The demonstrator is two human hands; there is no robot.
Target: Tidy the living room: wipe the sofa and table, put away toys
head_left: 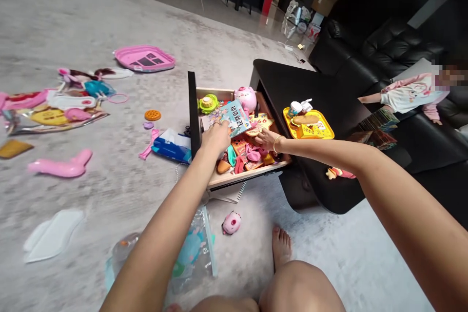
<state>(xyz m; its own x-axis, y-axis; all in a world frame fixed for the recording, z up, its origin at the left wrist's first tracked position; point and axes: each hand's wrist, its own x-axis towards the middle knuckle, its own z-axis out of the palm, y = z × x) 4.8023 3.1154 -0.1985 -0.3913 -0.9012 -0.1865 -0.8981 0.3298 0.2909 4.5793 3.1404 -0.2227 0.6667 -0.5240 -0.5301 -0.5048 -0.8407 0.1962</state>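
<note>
A wooden drawer (272, 167), pulled out of a black low table (292, 75), is full of toys. My left hand (219, 136) is closed on the near edge of a blue picture book (237, 119) that lies over the toys. In the drawer's right half, my right hand (267, 139) has its fingers bent down beside a yellow star-shaped piece (263, 124); whatever its fingertips hold is hidden. Around the hands are a pink pig toy (245, 99), a green toy (208, 103), pink balloon-like pieces (253, 152) and an orange box (239, 146).
A yellow tray (325, 131) with toy food stands on the table. Left on the carpet lie a pink tray (146, 57), packaged toys (66, 107) and a pink balloon (62, 165). A small pig toy (231, 223) lies near my foot. Another person (413, 87) is on the black sofa (395, 41).
</note>
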